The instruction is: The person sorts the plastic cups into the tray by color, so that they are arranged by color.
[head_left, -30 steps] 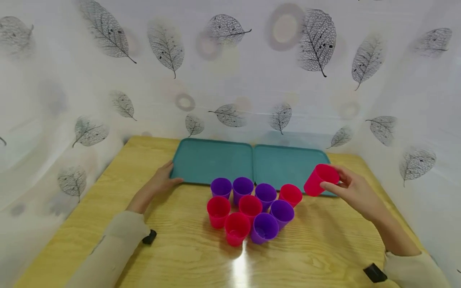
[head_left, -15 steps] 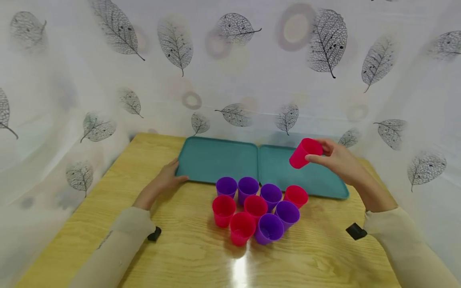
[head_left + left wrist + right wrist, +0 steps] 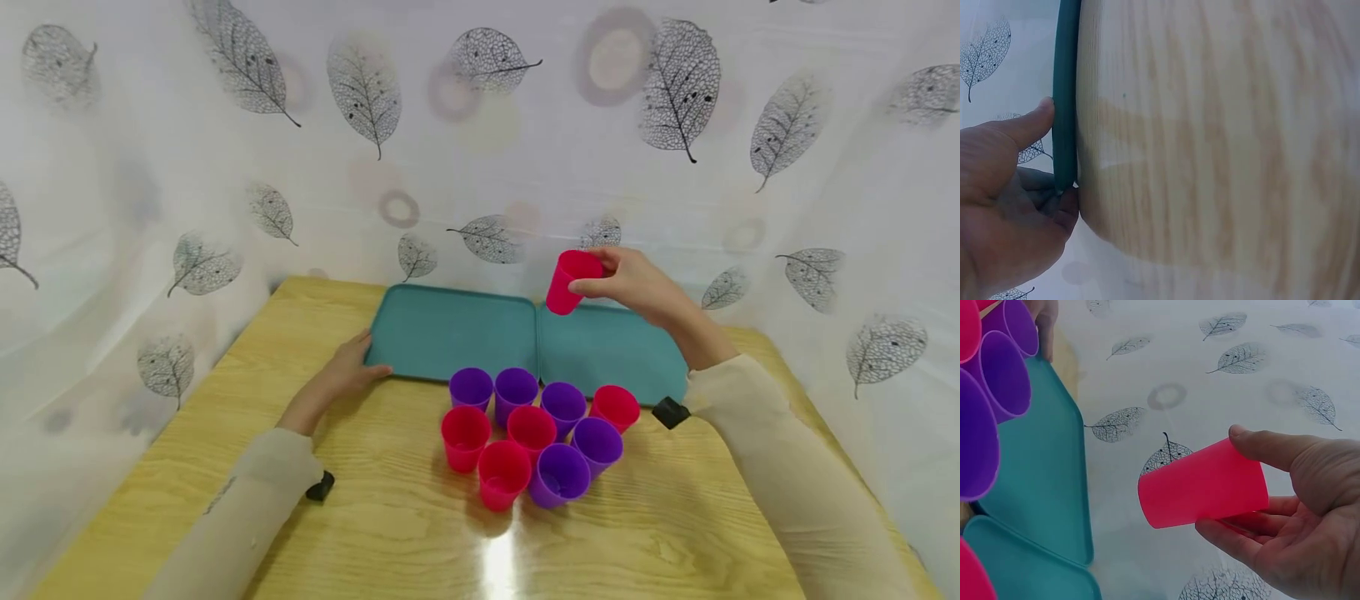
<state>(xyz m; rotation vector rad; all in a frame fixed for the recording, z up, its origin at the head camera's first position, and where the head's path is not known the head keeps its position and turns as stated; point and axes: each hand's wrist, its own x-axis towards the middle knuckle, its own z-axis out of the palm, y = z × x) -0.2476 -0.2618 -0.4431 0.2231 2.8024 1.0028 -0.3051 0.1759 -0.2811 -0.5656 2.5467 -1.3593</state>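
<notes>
A red plastic cup point(image 3: 567, 287) is tilted in the air over the inner end of the right teal tray point(image 3: 611, 358). My right hand point(image 3: 637, 285) holds it near the rim. In the right wrist view the thumb is on one side of the red cup point(image 3: 1204, 484), with fingers on the other. My left hand point(image 3: 347, 367) is at the near left corner of the left teal tray point(image 3: 453, 333). Its thumb and fingers grip that tray's edge point(image 3: 1066, 94) in the left wrist view. Several purple cups point(image 3: 562, 477) and red cups point(image 3: 503, 477) stand upright, grouped before the trays.
The two trays lie side by side at the back of the wooden table point(image 3: 375, 517). Behind them hangs a white leaf-print curtain point(image 3: 480, 125), which also encloses both sides. The rearmost cups stand close to the trays' near edges.
My right hand has lifted the red cup from near the right tray's front right corner, carrying it up, back and leftward. My left hand stays at the left tray, and the standing cups stay put.
</notes>
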